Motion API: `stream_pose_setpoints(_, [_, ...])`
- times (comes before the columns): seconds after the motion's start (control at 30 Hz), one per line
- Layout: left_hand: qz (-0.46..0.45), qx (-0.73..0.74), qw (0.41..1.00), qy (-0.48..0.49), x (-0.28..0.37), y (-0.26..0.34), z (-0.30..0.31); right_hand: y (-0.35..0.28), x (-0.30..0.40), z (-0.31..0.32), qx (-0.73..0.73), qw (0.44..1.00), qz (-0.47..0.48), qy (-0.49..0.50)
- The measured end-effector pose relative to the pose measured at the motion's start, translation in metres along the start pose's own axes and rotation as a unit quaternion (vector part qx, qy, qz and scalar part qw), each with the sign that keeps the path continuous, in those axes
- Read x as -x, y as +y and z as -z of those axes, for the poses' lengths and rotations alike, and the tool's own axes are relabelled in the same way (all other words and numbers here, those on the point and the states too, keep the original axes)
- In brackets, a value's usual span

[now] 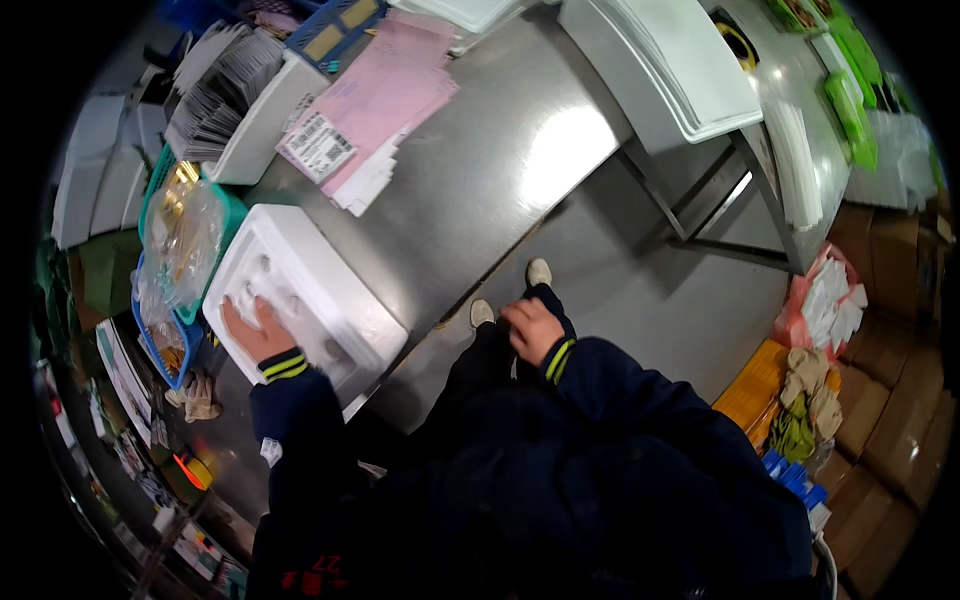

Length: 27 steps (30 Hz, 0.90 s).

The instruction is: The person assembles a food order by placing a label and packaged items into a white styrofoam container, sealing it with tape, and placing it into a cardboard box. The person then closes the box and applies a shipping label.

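A white polystyrene foam box (341, 274) stands on the steel table, its hollowed, dimpled face towards the left. My left hand (259, 330) rests over that face, fingers spread, with nothing gripped. Whether the palm presses on the foam cannot be told. My right hand (532, 330) hangs in front of my body, above my legs and beyond the table's edge. It is slightly blurred and its fingers are partly curled; I see no object in it, though the palm side is hidden.
Pink bags (382, 97) with a barcoded label lie on the steel table (495, 112). Behind the foam box are a green basket (234, 214) holding clear plastic and a foam box of stacked sleeves (259, 131). Stacked foam lids (675, 67) stand far right. Cartons (877, 420) line the right.
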<state>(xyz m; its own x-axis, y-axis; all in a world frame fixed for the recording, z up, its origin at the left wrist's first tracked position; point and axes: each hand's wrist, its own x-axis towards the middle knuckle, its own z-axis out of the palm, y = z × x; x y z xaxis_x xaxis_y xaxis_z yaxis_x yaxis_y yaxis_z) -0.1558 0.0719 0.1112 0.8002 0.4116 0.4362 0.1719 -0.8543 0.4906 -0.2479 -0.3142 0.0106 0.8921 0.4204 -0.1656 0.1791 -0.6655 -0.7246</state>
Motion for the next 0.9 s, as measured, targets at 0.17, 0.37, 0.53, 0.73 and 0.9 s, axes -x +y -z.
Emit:
stream_pose_setpoints(0.17, [-0.320, 0.117, 0.915, -0.214, 0.077, 0.142, 0.021, 0.075, -0.063, -0.016, 0.229, 0.963, 0.056, 0.128])
stream_pose_setpoints(0.37, [-0.209, 0.183, 0.845, -0.457, 0.245, 0.085, -0.172, 0.132, -0.043, -0.063, 0.157, 0.965, 0.054, 0.203])
stream_pose_setpoints(0.53, [-0.057, 0.127, 0.863, -0.486, 0.248, 0.031, -0.322, 0.135, -0.051, -0.059, 0.059, 0.968, 0.073, 0.233])
stream_pose_setpoints(0.73, [-0.071, 0.101, 0.798, -0.590, 0.266, 0.032, -0.395, 0.154, -0.044, -0.077, 0.007, 0.955, 0.090, 0.281])
stream_pose_setpoints(0.9, [-0.237, 0.040, 0.846, -0.476, 0.263, 0.015, -0.390, 0.147, -0.044, -0.072, 0.001, 0.964, 0.078, 0.253])
